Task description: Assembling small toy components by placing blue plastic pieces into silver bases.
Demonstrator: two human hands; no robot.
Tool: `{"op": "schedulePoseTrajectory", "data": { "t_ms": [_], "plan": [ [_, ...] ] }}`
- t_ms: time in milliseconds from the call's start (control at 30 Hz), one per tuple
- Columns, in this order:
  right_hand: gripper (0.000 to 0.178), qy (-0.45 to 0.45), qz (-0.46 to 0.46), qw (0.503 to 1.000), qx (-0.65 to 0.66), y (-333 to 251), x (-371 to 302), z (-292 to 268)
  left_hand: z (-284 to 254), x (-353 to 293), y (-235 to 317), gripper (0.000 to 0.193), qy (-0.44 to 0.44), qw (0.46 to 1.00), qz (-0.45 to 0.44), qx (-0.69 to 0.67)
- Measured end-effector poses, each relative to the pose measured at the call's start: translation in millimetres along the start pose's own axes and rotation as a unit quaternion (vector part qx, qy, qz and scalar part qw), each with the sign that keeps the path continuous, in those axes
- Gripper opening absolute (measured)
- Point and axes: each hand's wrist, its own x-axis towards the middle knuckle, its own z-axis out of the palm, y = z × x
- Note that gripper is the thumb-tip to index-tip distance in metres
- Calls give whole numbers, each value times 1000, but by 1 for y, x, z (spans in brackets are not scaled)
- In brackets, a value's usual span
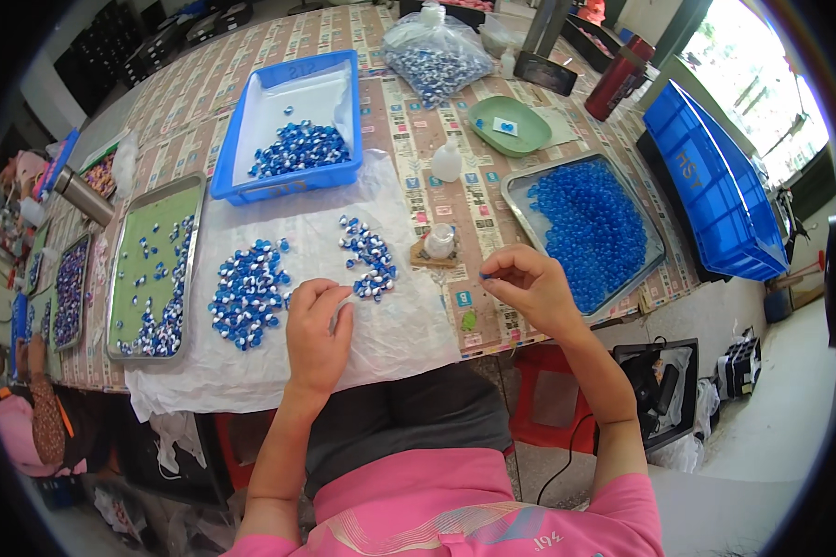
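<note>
My right hand is raised between the glue-like small jar and the bead tray, thumb and fingers pinched on a small blue bead. My left hand rests over the white sheet, fingers loosely curled with the thumb apart and nothing visible in them. It lies between a larger pile of blue-and-white beads on its left and a smaller pile beyond its fingertips. A metal tray of clear blue beads stands to the right. The small clear jar sits on a wooden block.
A blue bin holds more two-tone beads at the back; a green-lined tray stands left. Farther back are a white bottle, green plate, bag of beads and red flask. Another person's arm shows at far left.
</note>
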Motion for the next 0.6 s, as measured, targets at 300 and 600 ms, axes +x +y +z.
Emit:
{"op": "schedulePoseTrajectory", "data": {
  "t_ms": [300, 600],
  "plan": [
    [15, -12, 42, 999, -18, -20, 7, 14, 8, 10, -14, 22, -19, 999, 30, 29],
    [14, 32, -66, 987, -141, -32, 45, 19, -5, 1, 0, 18, -26, 990, -65, -124]
  ]
}}
